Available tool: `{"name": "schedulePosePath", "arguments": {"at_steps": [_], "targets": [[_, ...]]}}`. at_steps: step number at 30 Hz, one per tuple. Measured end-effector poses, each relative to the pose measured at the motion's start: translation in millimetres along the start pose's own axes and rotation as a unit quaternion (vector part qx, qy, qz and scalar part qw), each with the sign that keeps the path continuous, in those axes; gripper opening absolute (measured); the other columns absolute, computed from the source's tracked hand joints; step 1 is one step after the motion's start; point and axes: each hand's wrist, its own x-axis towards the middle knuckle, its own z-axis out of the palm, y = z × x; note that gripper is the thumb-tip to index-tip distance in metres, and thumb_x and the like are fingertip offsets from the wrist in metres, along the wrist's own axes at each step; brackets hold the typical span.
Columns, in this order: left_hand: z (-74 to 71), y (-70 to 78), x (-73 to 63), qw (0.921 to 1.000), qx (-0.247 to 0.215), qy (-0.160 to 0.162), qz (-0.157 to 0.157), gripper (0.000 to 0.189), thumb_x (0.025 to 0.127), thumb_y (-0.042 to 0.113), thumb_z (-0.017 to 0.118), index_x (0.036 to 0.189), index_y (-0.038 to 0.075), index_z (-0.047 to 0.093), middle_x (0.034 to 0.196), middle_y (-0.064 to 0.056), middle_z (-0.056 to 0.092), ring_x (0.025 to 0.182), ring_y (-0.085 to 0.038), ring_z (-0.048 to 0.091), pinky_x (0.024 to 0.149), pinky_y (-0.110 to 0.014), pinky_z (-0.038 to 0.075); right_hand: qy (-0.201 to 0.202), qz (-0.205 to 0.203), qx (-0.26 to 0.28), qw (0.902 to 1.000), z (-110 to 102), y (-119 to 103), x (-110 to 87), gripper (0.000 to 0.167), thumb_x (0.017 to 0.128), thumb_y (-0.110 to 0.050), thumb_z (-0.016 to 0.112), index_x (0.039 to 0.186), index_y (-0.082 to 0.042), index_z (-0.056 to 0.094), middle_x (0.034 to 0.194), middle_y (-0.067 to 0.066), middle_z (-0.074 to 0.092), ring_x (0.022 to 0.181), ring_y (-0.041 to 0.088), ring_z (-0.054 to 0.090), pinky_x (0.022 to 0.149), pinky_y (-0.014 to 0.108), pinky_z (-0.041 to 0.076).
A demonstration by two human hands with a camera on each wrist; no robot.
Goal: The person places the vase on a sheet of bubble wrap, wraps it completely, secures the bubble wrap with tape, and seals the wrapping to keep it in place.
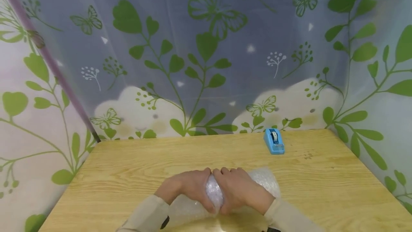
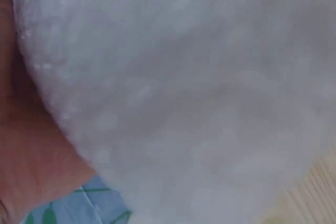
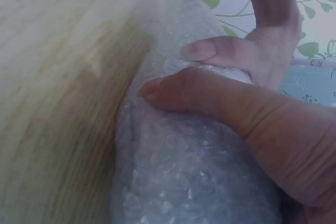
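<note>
A roll of clear bubble wrap (image 1: 265, 181) lies crosswise on the table near its front edge. My left hand (image 1: 192, 186) grips the roll around its middle, thumb on the near side and fingers over the far side. Close beside it, my right hand (image 1: 237, 191) grips the same roll in the same way. In the right wrist view both thumbs press on the bubble wrap (image 3: 194, 171), almost touching each other. Bubble wrap (image 2: 184, 98) fills most of the left wrist view, blurred. Whether anything is wrapped inside cannot be made out.
A blue tape dispenser (image 1: 274, 146) with a roll of tape stands toward the back right of the wooden table (image 1: 145, 156). Curtains (image 1: 206, 63) printed with leaves and butterflies hang behind the table and along both sides.
</note>
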Motion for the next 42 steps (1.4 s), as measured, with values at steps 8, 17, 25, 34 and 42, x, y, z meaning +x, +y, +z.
{"name": "schedulePosePath", "arguments": {"at_steps": [8, 17, 25, 34, 42], "targets": [[7.0, 17.5, -16.6, 0.9511, 0.277, 0.136, -0.016, 0.088, 0.055, 0.072, 0.074, 0.114, 0.009, 0.056, 0.095, -0.001, 0.053, 0.085, -0.018, 0.052, 0.072, -0.035, 0.049, -0.053, 0.021, 0.002, 0.9984, -8, -1, 8.1, 0.077, 0.057, -0.055, 0.08, 0.112, -0.012, 0.049, 0.088, 0.001, 0.052, 0.071, 0.018, 0.053, 0.062, 0.034, 0.047], [23.3, 41.1, -23.7, 0.9013, 0.379, 0.202, -0.058, 0.085, 0.057, 0.065, 0.078, 0.112, 0.003, 0.057, 0.093, -0.005, 0.06, 0.083, -0.021, 0.058, 0.065, -0.033, 0.049, -0.118, 0.056, 0.054, 0.99, -10, 3, 18.5, 0.07, 0.06, -0.053, 0.081, 0.111, -0.016, 0.049, 0.089, 0.0, 0.053, 0.074, 0.016, 0.054, 0.067, 0.037, 0.049], [31.0, 32.8, -16.6, 0.8947, 0.378, 0.233, -0.05, 0.091, 0.053, 0.065, 0.08, 0.114, 0.003, 0.055, 0.098, -0.006, 0.06, 0.087, -0.021, 0.056, 0.068, -0.034, 0.049, -0.133, 0.061, 0.107, 0.9835, -10, 12, 24.0, 0.068, 0.056, -0.051, 0.084, 0.104, -0.018, 0.049, 0.085, -0.004, 0.054, 0.074, 0.014, 0.055, 0.066, 0.035, 0.048], [30.5, 25.3, -9.0, 0.8933, 0.367, 0.258, -0.028, 0.09, 0.051, 0.061, 0.081, 0.111, 0.001, 0.053, 0.093, -0.009, 0.059, 0.085, -0.023, 0.056, 0.071, -0.034, 0.05, -0.155, 0.041, 0.177, 0.971, -15, 21, 29.1, 0.068, 0.058, -0.042, 0.086, 0.107, -0.017, 0.046, 0.088, -0.007, 0.055, 0.076, 0.009, 0.055, 0.071, 0.029, 0.049], [28.5, 18.5, -2.2, 0.9162, 0.308, 0.256, -0.021, 0.083, 0.056, 0.061, 0.078, 0.108, 0.002, 0.052, 0.087, -0.007, 0.056, 0.083, -0.024, 0.058, 0.074, -0.038, 0.049, -0.197, 0.033, 0.234, 0.9514, -17, 32, 37.0, 0.072, 0.058, -0.038, 0.085, 0.116, -0.016, 0.047, 0.098, -0.007, 0.053, 0.087, 0.009, 0.054, 0.078, 0.029, 0.047]]}}
